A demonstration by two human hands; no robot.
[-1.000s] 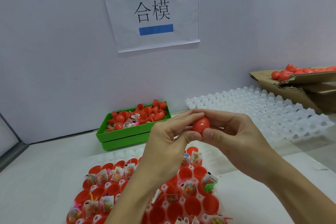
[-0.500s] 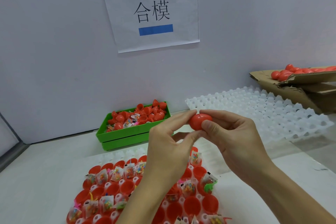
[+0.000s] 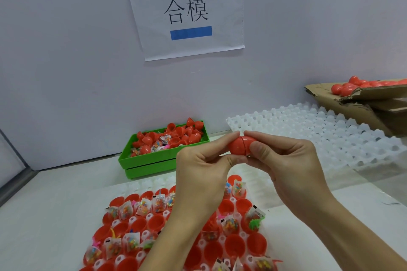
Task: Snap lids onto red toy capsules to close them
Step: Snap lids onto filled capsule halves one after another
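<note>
Both hands are meeting in mid-air above the table (image 3: pixel 55 215), holding one red capsule (image 3: pixel 240 147) lying sideways between them. The left hand (image 3: pixel 201 174) is pinching its left end between forefinger and thumb; the right hand (image 3: pixel 288 165) is pinching its right end, thumb in front, fingers curling behind. A seam line is showing round the capsule's middle; whether the two halves are fully seated cannot be told.

Below the hands, a white tray (image 3: pixel 136 186) is sitting on the table, carrying rows of open red capsule halves (image 3: pixel 234 246), many holding small clear packets of coloured toys (image 3: pixel 126 210). The forearms are covering the tray's middle columns, hiding what lies there.

Behind and to the left, a green bin (image 3: pixel 154 164) is standing against the wall, heaped with loose red lids (image 3: pixel 191 137) and a few packets. To the right, an empty white tray (image 3: pixel 330 136) is lying tilted, its far edge leaning toward a cardboard box (image 3: pixel 352 112) holding closed red capsules (image 3: pixel 343 88). On the wall, a paper sign (image 3: pixel 187 11) is hanging, taped with blue strips.
</note>
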